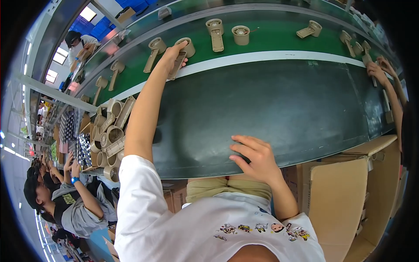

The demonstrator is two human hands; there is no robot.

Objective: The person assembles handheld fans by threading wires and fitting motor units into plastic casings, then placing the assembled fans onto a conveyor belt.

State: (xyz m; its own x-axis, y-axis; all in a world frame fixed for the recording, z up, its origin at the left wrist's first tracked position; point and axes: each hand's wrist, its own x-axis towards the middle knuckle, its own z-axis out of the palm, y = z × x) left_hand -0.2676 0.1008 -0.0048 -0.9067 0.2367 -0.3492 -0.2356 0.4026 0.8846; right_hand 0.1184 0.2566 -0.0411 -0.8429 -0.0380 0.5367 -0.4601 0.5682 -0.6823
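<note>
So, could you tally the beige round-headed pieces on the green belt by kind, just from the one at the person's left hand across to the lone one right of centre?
Beige piece gripped by the left hand: 1
Untouched pieces with a handle showing: 2
Untouched round piece with no handle showing: 1
Total: 4

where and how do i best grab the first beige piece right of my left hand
Probably by its slim handle, from your side of the green belt: the handle sticks out from the round head toward you, uncovered, so thumb and fingers could pinch its two long edges.
</note>
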